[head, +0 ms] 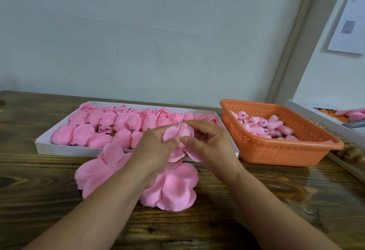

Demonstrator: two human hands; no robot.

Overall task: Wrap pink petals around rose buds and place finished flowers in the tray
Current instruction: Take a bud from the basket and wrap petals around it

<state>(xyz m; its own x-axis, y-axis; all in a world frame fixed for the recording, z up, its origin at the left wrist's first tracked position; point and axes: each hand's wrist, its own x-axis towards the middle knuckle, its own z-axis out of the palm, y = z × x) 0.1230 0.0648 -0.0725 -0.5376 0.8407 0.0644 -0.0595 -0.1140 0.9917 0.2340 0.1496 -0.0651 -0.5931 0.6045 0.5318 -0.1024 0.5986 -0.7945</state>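
The half-wrapped pink fabric rose (178, 134) sits pinched between left hand (156, 143) and right hand (209, 141), just above the white cardboard tray (83, 150). If either grip loosens, the petals could spring open.

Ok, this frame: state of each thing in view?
Left hand: pinching the half-wrapped pink flower.
Right hand: pinching the same flower.
White cardboard tray: mostly filled with finished flowers.
Orange perforated plastic basket: holds pink buds.
Loose pink petal sheets: flat on the wooden table.
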